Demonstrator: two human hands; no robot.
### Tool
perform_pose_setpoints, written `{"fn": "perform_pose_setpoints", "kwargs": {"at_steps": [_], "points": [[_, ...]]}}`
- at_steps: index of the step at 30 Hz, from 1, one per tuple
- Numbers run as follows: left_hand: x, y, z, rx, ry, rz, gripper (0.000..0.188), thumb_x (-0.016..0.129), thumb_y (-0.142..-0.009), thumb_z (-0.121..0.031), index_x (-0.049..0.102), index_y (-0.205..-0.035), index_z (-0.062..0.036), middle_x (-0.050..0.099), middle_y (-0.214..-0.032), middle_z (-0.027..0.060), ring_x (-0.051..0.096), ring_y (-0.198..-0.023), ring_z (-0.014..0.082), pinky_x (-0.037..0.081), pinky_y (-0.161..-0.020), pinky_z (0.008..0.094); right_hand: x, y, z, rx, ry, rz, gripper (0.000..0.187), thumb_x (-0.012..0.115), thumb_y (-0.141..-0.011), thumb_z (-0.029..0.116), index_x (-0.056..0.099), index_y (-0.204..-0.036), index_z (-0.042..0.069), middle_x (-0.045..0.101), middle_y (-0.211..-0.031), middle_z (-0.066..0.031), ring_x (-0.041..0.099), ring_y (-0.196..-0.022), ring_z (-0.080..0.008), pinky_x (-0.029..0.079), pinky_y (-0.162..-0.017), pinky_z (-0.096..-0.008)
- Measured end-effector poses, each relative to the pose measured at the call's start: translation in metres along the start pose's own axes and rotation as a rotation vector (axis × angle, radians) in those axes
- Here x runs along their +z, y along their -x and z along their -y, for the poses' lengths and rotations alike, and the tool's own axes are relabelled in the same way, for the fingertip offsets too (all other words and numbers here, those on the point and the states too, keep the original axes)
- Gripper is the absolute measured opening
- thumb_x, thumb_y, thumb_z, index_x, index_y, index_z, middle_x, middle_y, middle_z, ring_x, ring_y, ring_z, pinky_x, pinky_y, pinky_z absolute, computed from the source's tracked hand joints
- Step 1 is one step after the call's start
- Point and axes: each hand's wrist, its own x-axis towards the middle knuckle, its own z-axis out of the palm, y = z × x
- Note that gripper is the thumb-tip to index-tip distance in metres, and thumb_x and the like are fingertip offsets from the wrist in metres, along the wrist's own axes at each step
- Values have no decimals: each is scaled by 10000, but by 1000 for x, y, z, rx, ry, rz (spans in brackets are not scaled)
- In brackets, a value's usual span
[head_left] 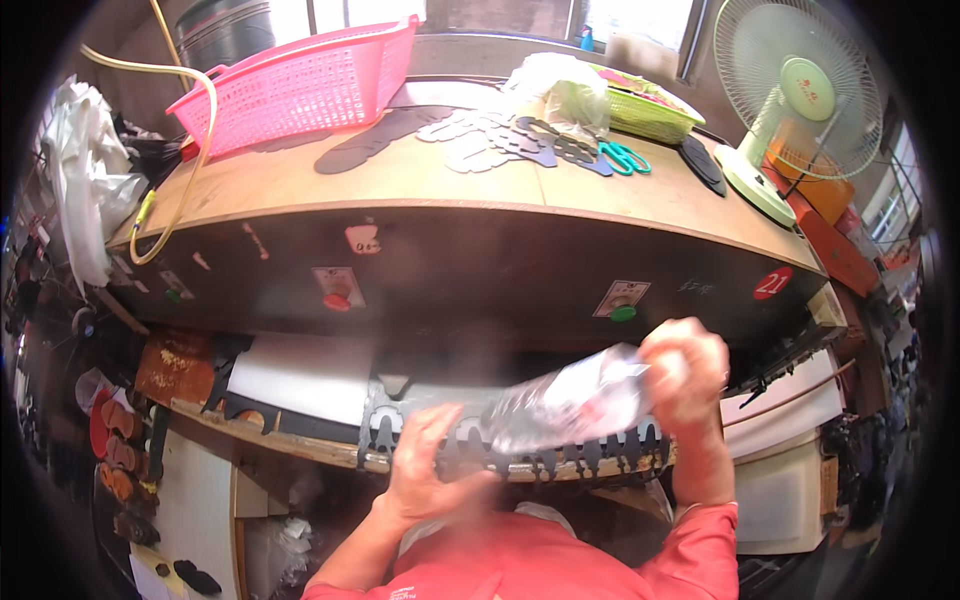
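right hand (688,368) clamped round one end of a clear plastic bottle (566,405), blurry, held above the dark cut-out sheet (520,455), left hand (432,468) open-fingered near its other end, pink basket (310,85) up top

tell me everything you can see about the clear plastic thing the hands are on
The clear plastic bag looks thin, crinkled and glossy, with pale contents that motion blur hides. It lies stretched slantwise, higher at its right end, over the dark cut sheet at the bench's front edge. The right hand grips its upper right end; the left hand, blurred, is at its lower left end, though contact there is unclear.
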Motion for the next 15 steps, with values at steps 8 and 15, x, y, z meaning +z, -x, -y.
{"fn": "perform_pose_setpoints", "kwargs": {"at_steps": [8, 15], "points": [[47, 79, 66, -264, -63, 26, 148, 810, -874, -26, 758, -1013, -36, 744, -864, 102, 707, -749, 287, 554, -681, 371, -95, -163, -113, 52, 162, -883, 440, 548, -1123, 427, 676, -968, 36, 617, -785, 13, 518, -695, -76, 456, -640, -293], [73, 87, 76, -147, -343, -89, 176, 874, -781, -84, 730, -873, -126, 679, -802, 20, 644, -723, 256, 490, -643, 373, -73, -281, -246, 346, 738, -819, 473, 574, -1073, 589, 611, -1191, 133, 774, -972, -147, 760, -970, -370, 571, -839, -507]]}}
